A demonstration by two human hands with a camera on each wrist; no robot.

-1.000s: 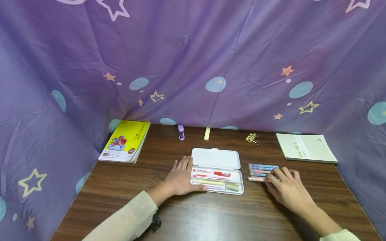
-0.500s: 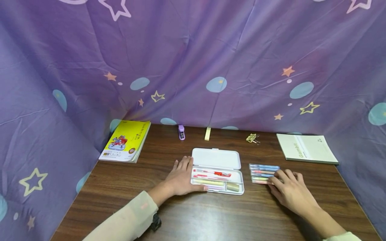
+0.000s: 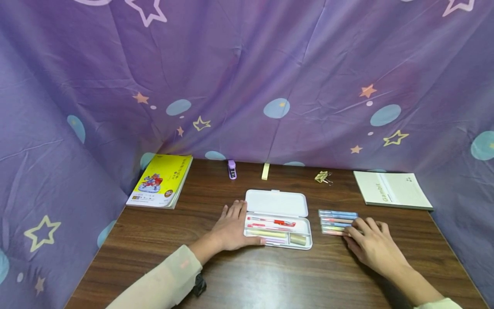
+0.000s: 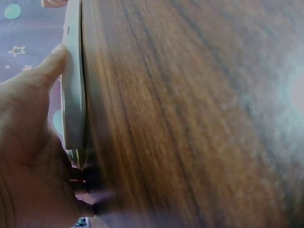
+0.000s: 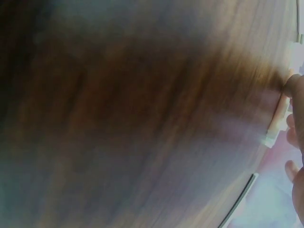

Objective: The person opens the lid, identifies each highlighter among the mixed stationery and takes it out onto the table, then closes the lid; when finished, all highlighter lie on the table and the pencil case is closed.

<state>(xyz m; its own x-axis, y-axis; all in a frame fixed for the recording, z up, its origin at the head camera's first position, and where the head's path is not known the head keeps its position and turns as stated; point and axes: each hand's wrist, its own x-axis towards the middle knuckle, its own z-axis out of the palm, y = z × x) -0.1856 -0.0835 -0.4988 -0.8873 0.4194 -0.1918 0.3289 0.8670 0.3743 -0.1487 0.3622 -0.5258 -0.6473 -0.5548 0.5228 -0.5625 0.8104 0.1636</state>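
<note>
A white pencil case (image 3: 276, 204) lies with its lid folded back in the head view. A red pen (image 3: 279, 222) and several slim items fill its compartments. Along its left side rests my left hand (image 3: 231, 231), fingers straight, thumb on the front edge; the left wrist view shows the thumb against the case wall (image 4: 73, 95). To the right, several coloured pens (image 3: 339, 214) lie side by side. My right hand (image 3: 374, 249) has curled fingers and thumb at the right end of the nearest, pinkish pen (image 3: 332, 233), pinching it; its fingertips are partly hidden.
Along the back stand a purple stapler (image 3: 232, 170), a pale yellow strip-shaped block (image 3: 265, 171) and gold binder clips (image 3: 321, 176). A yellow book (image 3: 162, 180) lies back left, a pale green Gambit book (image 3: 393, 189) back right. Purple curtain (image 3: 247, 86) borders the table.
The right hand has shifted slightly right and toward the person, bringing the nearest pen into line with the row; a yellow pen now shows beside it. The left hand has stayed in place.
</note>
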